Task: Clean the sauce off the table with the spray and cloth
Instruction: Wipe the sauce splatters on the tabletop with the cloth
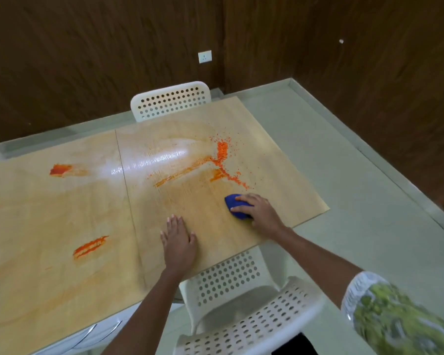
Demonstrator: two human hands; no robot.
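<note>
A light wooden table [280, 160] carries orange sauce. The largest patch of sauce smears and speckles [221, 160] lies at the right, a smaller streak [60, 169] at the far left and another streak [90, 247] near the front left. My right hand [259, 210] presses a bunched blue cloth [232, 203] onto the table just below the speckled patch, fingers curled over it. My left hand [178, 243] lies flat on the wood, fingers straight, near the front edge. No spray bottle is in view.
A white perforated chair [172, 99] stands at the far side of the table. Another white perforated chair [244, 301] sits right below my arms at the near side. Pale floor [369, 201] stretches to the right, brown wood-panel walls behind.
</note>
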